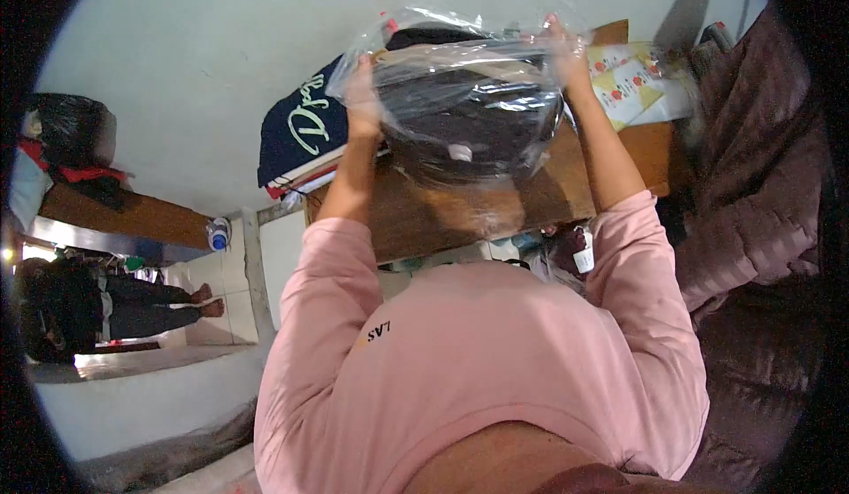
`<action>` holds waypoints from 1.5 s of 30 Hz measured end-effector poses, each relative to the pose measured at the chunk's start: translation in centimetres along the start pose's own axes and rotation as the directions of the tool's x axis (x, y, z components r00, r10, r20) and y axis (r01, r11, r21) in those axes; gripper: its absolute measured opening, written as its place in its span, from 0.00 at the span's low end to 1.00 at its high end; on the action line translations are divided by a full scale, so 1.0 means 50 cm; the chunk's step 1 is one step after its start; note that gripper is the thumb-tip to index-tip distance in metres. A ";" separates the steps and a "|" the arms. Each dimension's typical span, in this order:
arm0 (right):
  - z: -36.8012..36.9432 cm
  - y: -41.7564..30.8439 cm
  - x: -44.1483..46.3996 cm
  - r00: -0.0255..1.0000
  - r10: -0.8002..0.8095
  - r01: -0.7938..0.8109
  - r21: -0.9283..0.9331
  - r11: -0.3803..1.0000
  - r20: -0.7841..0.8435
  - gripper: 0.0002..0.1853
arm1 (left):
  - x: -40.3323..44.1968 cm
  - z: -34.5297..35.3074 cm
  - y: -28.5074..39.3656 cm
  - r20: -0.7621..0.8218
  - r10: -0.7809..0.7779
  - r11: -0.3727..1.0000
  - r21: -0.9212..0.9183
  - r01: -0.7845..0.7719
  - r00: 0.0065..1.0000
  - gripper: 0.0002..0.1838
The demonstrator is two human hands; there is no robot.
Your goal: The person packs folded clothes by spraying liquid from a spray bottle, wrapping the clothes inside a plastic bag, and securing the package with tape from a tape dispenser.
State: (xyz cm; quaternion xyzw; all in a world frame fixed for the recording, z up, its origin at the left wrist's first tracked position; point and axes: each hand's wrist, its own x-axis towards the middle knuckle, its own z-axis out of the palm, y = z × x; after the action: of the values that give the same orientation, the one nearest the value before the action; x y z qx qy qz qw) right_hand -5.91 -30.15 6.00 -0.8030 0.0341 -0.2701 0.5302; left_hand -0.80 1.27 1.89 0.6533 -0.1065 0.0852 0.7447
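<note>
A clear plastic bag (522,153) is stretched between my hands above a wooden surface (416,220). Inside the plastic is a dark, rounded bundle (460,114) that looks like cloth, with a small white tag on its near side. My left hand (361,91) grips the bag's left edge, its fingers partly behind the film. At the right edge, my right hand (568,56) is closed on the plastic near the top corner. Glare and the film blur what lies in the bag.
Left of the bag lies a navy cloth (301,127) with white lettering. Patterned white-and-yellow packaging (628,83) lies to the right. Dark brown fabric (752,167) hangs on the far right. Another person (133,308) is at the left, beyond a shelf (133,220) bearing a black plastic bag (75,131).
</note>
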 end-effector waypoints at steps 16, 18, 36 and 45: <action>0.001 0.045 0.008 0.990 0.055 -0.038 -0.128 0.991 0.131 0.28 | -0.043 -0.052 -0.016 0.080 0.044 0.995 -0.092 -0.037 0.996 0.28; -0.032 -0.061 0.004 0.944 0.007 0.041 -0.136 0.990 0.331 0.28 | -0.057 -0.031 0.104 0.179 -0.130 0.900 -0.391 0.192 0.975 0.31; -0.203 -0.410 0.056 0.773 -0.343 0.519 -0.221 0.826 0.534 0.18 | 0.076 -0.037 0.490 0.950 0.248 0.388 0.082 -0.918 0.189 0.21; -0.309 -0.333 -0.049 0.556 -0.423 0.691 -0.115 0.713 0.716 0.23 | -0.072 -0.089 0.560 0.875 -0.085 0.248 0.482 -0.840 0.477 0.13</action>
State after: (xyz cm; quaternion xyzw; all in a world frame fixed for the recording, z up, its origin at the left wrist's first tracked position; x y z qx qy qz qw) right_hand -19.13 -34.94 24.04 -0.8979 -0.3594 -0.1224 0.2227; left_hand -11.52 9.40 27.12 0.8456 -0.5269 0.0479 0.0709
